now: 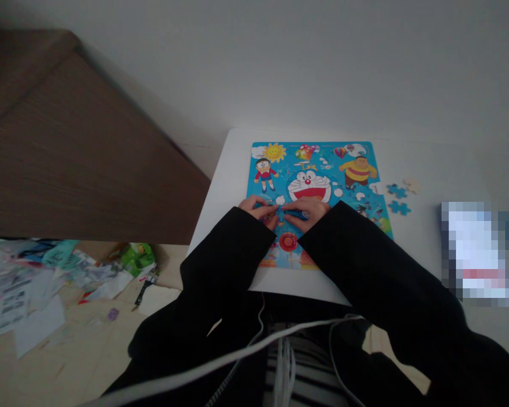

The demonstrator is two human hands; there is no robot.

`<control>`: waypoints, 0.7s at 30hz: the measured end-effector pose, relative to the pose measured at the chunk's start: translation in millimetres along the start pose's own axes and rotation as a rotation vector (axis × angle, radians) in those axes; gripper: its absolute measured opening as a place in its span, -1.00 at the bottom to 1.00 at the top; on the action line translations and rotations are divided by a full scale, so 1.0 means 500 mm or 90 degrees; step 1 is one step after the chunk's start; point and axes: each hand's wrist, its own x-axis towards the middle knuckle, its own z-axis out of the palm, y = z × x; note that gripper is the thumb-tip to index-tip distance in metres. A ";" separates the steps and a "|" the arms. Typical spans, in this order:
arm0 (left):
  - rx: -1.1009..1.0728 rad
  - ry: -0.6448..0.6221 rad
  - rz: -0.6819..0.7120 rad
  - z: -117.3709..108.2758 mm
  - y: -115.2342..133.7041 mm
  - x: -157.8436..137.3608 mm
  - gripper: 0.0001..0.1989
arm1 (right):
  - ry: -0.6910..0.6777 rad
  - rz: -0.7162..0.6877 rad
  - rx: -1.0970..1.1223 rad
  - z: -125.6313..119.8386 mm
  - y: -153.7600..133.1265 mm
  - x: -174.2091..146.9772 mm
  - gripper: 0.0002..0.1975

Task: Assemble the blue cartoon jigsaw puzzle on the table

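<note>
A blue jigsaw puzzle (pixel 318 161) printed with cartoon figures, a sun and balloons lies on the white table. Over its middle, my left hand (pixel 259 209) and my right hand (pixel 307 212) meet fingertip to fingertip. Between them is a small blue puzzle piece (pixel 281 214), pinched from both sides just above or against the puzzle; which of the two I cannot tell. My hands and sleeves cover part of the puzzle's lower half. To the right of the puzzle are loose blue pieces (pixel 399 208) and a pale piece (pixel 412 185).
The white table (pixel 218 192) stands against a pale wall. A blurred-out device (pixel 475 249) lies on its right side. At left is a brown wooden cabinet (pixel 89 152), with papers and plastic wrappings (pixel 38 294) on the floor below. A white cable (pixel 237 353) runs across my lap.
</note>
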 end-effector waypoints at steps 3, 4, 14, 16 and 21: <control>-0.005 -0.024 -0.011 -0.005 0.004 0.001 -0.75 | 0.054 0.068 0.032 0.002 -0.008 -0.001 -0.85; -0.011 -0.027 -0.018 -0.006 0.005 0.001 -0.75 | 0.083 0.100 0.048 0.003 -0.010 -0.002 -0.85; 0.029 -0.018 -0.005 -0.011 0.011 0.003 -0.74 | 0.137 0.081 -0.029 0.007 -0.022 -0.009 -0.86; 0.033 -0.020 -0.004 -0.012 0.011 0.004 -0.75 | 0.149 0.092 -0.029 0.006 -0.026 -0.009 -0.87; 0.035 -0.023 0.000 -0.013 0.011 0.003 -0.72 | 0.148 0.126 -0.020 -0.004 -0.032 -0.005 -0.88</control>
